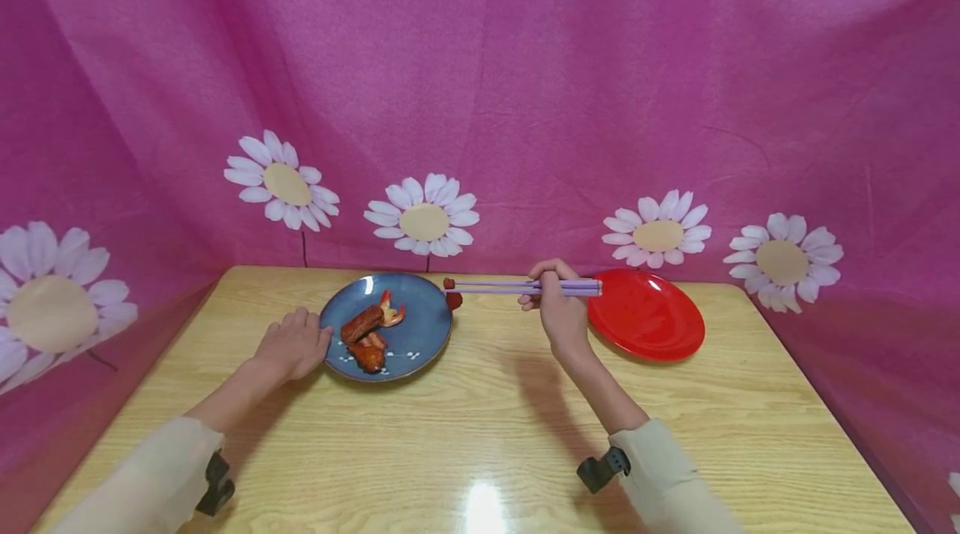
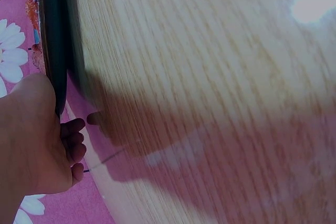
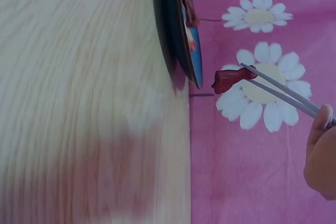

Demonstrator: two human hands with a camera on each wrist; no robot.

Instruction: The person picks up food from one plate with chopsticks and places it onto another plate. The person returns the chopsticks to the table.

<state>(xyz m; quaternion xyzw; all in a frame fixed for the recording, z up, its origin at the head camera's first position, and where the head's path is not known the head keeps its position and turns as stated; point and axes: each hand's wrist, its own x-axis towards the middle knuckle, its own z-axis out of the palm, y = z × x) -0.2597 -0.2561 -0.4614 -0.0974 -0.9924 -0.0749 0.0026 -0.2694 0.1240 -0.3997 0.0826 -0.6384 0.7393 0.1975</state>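
My left hand (image 1: 296, 342) holds the left rim of a blue plate (image 1: 416, 334), thumb at the edge and curled fingers (image 2: 73, 148) low beside it. On the plate lie a browned rib-like piece (image 1: 363, 323), a shrimp (image 1: 391, 311) and a glazed chicken wing (image 1: 367, 357). My right hand (image 1: 558, 309) grips a pair of purple chopsticks (image 1: 491, 287). Their tips pinch a dark red drumstick-shaped piece of meat (image 3: 231, 78), raised above the table at the plate's right edge. In the right wrist view only part of the right hand (image 3: 323, 156) shows.
A red plate (image 1: 660, 326) rests at the back right, behind and beside the right hand. The wooden table (image 1: 420, 442) ends at a pink cloth (image 1: 517, 101) with large white daisies, which hangs behind and along both sides.
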